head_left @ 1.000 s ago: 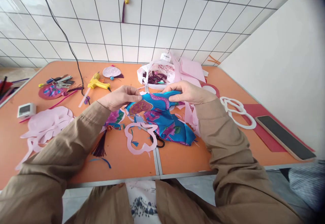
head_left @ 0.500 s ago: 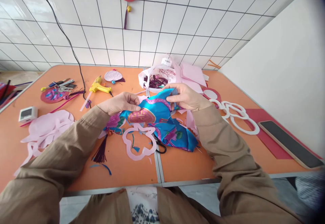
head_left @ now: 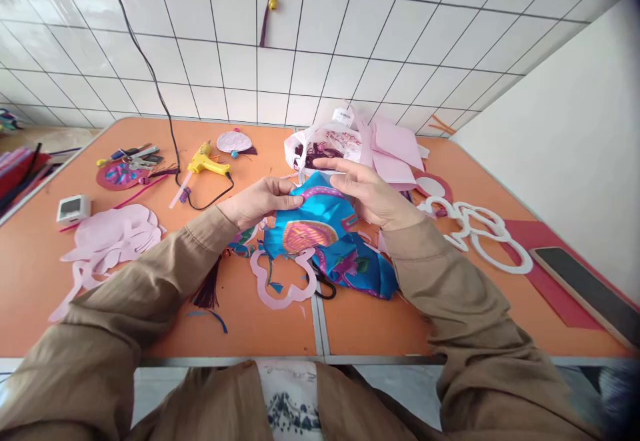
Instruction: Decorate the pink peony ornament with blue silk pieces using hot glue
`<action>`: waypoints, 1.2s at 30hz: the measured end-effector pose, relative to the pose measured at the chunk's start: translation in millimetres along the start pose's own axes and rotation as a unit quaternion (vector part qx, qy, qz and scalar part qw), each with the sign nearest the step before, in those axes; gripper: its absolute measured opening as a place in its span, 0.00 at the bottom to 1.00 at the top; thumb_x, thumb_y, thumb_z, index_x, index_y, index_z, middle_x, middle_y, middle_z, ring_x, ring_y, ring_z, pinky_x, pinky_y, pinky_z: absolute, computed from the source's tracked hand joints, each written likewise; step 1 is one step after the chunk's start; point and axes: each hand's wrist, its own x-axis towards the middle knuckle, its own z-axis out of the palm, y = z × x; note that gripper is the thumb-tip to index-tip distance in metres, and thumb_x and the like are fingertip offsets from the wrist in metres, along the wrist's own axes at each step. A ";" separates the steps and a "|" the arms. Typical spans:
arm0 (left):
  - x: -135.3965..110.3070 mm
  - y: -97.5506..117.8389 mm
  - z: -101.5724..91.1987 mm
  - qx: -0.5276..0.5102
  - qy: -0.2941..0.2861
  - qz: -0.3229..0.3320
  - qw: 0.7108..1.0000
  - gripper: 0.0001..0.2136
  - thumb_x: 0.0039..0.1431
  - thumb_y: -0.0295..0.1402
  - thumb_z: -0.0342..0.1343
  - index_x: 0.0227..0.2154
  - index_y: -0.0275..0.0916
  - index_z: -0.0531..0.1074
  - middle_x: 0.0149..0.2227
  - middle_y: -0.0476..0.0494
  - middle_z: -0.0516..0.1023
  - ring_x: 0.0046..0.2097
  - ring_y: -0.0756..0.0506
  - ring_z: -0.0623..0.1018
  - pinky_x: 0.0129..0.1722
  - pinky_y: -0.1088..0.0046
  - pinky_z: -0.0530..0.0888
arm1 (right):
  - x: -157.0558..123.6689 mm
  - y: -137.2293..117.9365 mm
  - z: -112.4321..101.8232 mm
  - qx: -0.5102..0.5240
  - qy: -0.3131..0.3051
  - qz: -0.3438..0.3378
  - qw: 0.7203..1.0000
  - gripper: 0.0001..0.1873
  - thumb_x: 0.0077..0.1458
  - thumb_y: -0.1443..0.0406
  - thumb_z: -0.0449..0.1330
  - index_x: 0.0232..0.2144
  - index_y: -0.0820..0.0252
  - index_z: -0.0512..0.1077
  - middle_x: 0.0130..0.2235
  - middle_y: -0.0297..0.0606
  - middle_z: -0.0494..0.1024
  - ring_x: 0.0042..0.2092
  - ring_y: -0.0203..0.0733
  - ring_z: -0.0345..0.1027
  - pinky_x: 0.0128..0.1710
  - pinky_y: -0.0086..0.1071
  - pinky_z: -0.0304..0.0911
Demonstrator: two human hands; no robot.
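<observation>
My left hand (head_left: 260,200) pinches the top edge of a bright blue patterned cloth (head_left: 320,228) with pink flowers and a pink fan-shaped motif. My right hand (head_left: 367,191) is behind the cloth's right side, fingers stretched out and spread, touching the fabric. The cloth hangs down onto the orange table (head_left: 360,324). A pink paper flower-outline cutout (head_left: 285,281) lies just below the cloth, with black scissors (head_left: 325,288) partly under it.
A yellow glue gun (head_left: 205,161) with its black cord, a white plastic bag (head_left: 325,144), pink paper sheets (head_left: 395,148), pink cutouts (head_left: 110,234), white ring shapes (head_left: 480,228), a phone (head_left: 595,291) on red paper, a small white timer (head_left: 73,208) and tools (head_left: 130,156).
The cloth has been turned so the fan motif faces me lower down. My right hand opened from a pinch to spread fingers. The view shifted slightly rightward.
</observation>
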 end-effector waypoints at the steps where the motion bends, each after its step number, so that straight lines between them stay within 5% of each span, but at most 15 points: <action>1: 0.1 -0.3 -1.8 -0.013 0.007 0.002 1.000 0.17 0.43 0.40 0.75 0.31 0.32 0.81 0.29 0.43 0.82 0.29 0.50 0.79 0.32 0.76 0.75 | -0.3 -0.7 -0.7 0.011 0.004 0.017 1.000 0.30 0.57 0.54 0.64 0.60 0.54 0.66 0.45 0.39 0.79 0.40 0.41 0.73 0.38 0.34 0.71; 4: 1.2 -2.1 -6.9 -0.034 0.006 0.010 0.999 0.22 0.42 0.38 0.76 0.41 0.32 0.82 0.32 0.42 0.84 0.32 0.48 0.81 0.34 0.76 0.77 | -2.1 -3.8 -2.5 0.039 -0.009 0.068 0.997 0.40 0.54 0.56 0.67 0.66 0.50 0.59 0.48 0.41 0.79 0.40 0.43 0.75 0.33 0.34 0.70; 7: 2.7 -4.5 -10.5 -0.037 -0.013 0.027 0.999 0.29 0.46 0.37 0.74 0.53 0.35 0.78 0.35 0.40 0.85 0.34 0.45 0.83 0.36 0.74 0.78 | -3.2 -6.8 -3.8 0.002 -0.024 0.050 0.998 0.43 0.51 0.59 0.69 0.66 0.49 0.58 0.52 0.41 0.78 0.49 0.47 0.75 0.44 0.39 0.72; 11: 3.4 -5.2 -13.1 -0.017 -0.035 0.055 0.998 0.39 0.48 0.34 0.73 0.64 0.43 0.67 0.39 0.42 0.84 0.35 0.46 0.83 0.37 0.74 0.79 | -1.8 -9.0 -3.3 -0.116 0.022 -0.002 0.993 0.22 0.50 0.58 0.69 0.47 0.59 0.76 0.52 0.44 0.78 0.58 0.52 0.68 0.59 0.45 0.63; 13: 2.7 -4.6 -14.1 0.001 -0.046 0.056 0.997 0.42 0.48 0.33 0.73 0.66 0.45 0.64 0.38 0.43 0.84 0.34 0.46 0.83 0.36 0.75 0.78 | -0.4 -8.0 -0.2 -0.129 0.015 -0.005 0.992 0.16 0.53 0.53 0.67 0.34 0.62 0.78 0.45 0.44 0.81 0.52 0.51 0.71 0.55 0.43 0.65; 17: 0.6 -3.1 -14.4 0.015 -0.077 0.029 0.996 0.43 0.49 0.35 0.73 0.67 0.45 0.62 0.34 0.44 0.83 0.30 0.48 0.82 0.31 0.76 0.77 | 3.4 1.3 10.9 -0.041 -0.007 -0.008 0.999 0.18 0.48 0.51 0.68 0.29 0.61 0.76 0.32 0.36 0.79 0.35 0.39 0.71 0.36 0.33 0.68; 21: -0.5 0.2 -10.8 -0.010 -0.086 0.042 0.995 0.34 0.51 0.36 0.72 0.62 0.42 0.70 0.36 0.43 0.84 0.38 0.46 0.83 0.40 0.72 0.78 | 6.0 12.3 18.4 0.009 0.009 -0.020 1.000 0.12 0.46 0.59 0.70 0.26 0.61 0.75 0.23 0.29 0.72 0.24 0.31 0.63 0.24 0.27 0.59; 25: -0.7 4.1 -5.8 0.018 -0.045 0.031 0.998 0.24 0.47 0.36 0.74 0.48 0.36 0.79 0.41 0.42 0.84 0.41 0.45 0.82 0.46 0.69 0.77 | 6.6 16.2 20.7 0.008 0.054 -0.053 0.997 0.10 0.48 0.60 0.69 0.32 0.61 0.77 0.28 0.31 0.77 0.27 0.32 0.66 0.25 0.28 0.61; 30: -1.0 5.6 -4.1 0.011 0.006 0.024 1.000 0.13 0.41 0.34 0.76 0.28 0.33 0.82 0.29 0.45 0.83 0.32 0.50 0.80 0.38 0.75 0.77 | 5.9 14.1 24.3 0.043 0.058 -0.073 0.995 0.09 0.49 0.62 0.68 0.33 0.60 0.76 0.29 0.31 0.76 0.29 0.34 0.67 0.30 0.31 0.65; 36: -1.3 6.2 -3.0 0.000 0.025 0.031 0.999 0.14 0.40 0.33 0.76 0.28 0.32 0.81 0.27 0.44 0.82 0.29 0.50 0.79 0.31 0.76 0.77 | 4.9 12.2 25.5 0.002 0.068 -0.086 0.994 0.06 0.51 0.64 0.66 0.32 0.57 0.72 0.22 0.24 0.59 0.24 0.32 0.52 0.25 0.29 0.54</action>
